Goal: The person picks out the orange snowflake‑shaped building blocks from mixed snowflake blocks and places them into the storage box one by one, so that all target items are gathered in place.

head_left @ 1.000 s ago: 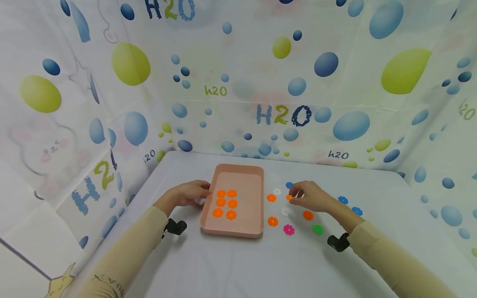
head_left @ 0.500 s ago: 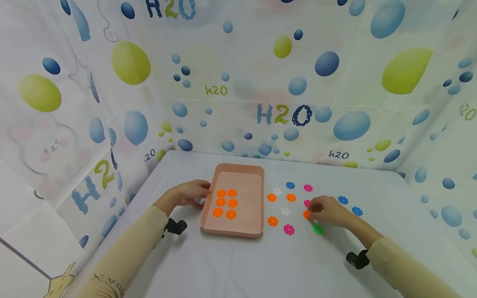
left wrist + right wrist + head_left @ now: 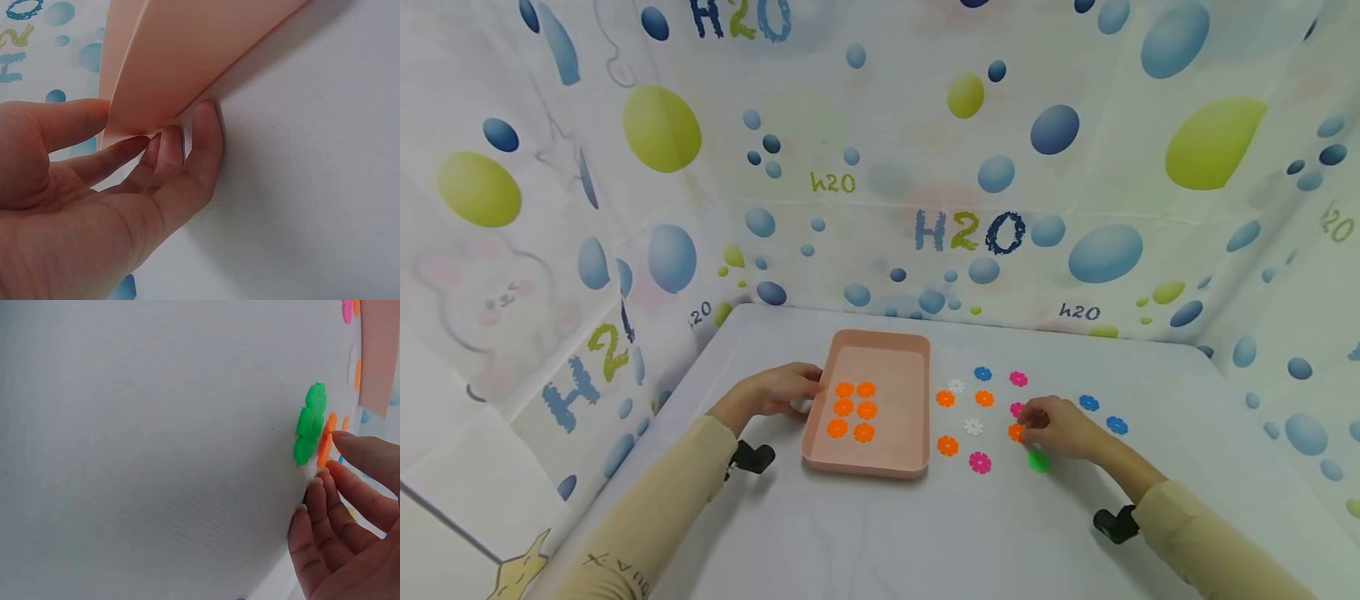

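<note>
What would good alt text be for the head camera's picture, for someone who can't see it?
A person's right hand touches an orange flower-shaped piece on a white table, among loose pieces in several colours. The left hand holds the side of a pink tray with six orange pieces in it.

White sheeting [image 3: 880,108] dotted blue and lime hangs behind a white table [image 3: 865,542], its top apparently cloth-covered.
</note>
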`<action>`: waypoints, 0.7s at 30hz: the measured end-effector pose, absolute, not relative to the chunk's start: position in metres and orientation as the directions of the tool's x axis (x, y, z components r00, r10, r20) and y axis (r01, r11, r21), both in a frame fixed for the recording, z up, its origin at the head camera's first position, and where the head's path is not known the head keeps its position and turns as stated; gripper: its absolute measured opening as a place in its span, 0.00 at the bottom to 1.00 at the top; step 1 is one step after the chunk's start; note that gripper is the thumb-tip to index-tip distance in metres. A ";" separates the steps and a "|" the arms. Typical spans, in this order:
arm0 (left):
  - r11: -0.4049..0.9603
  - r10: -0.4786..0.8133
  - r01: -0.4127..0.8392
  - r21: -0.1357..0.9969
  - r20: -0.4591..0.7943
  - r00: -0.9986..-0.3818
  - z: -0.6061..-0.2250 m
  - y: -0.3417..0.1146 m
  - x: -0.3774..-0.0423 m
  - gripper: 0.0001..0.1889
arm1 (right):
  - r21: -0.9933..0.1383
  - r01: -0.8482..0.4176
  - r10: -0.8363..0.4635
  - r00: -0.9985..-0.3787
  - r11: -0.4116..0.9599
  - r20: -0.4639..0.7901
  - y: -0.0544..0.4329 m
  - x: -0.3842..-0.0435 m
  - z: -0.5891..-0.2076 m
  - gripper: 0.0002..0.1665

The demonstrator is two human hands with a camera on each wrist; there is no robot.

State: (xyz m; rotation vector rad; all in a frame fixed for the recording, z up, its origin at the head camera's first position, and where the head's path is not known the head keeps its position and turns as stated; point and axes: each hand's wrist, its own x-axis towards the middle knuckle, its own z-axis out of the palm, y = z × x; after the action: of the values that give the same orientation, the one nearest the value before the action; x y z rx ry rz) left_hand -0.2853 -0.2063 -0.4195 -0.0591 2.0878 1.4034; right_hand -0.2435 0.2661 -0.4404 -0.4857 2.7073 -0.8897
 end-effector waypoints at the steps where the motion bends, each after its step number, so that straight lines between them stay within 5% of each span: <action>1: 0.436 0.290 -0.363 0.824 -0.510 -0.810 -0.420 -0.206 -0.285 0.28 | -0.616 -0.224 -0.383 -0.914 0.755 -0.137 0.266 -0.244 -0.440 0.11; 10: 0.449 0.289 -0.357 0.819 -0.511 -0.809 -0.418 -0.206 -0.287 0.29 | -0.625 -0.231 -0.409 -0.899 0.746 -0.155 0.266 -0.244 -0.439 0.06; 21: 0.438 0.292 -0.368 0.820 -0.517 -0.805 -0.418 -0.206 -0.286 0.28 | -0.642 -0.255 -0.440 -0.886 0.723 -0.144 0.270 -0.245 -0.441 0.15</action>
State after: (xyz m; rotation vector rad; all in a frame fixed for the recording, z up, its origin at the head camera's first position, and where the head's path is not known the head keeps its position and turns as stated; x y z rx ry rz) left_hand -0.2862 -0.2062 -0.4178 -0.0634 2.0817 1.3979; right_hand -0.2449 0.2696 -0.4409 -0.5460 2.6417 -0.9230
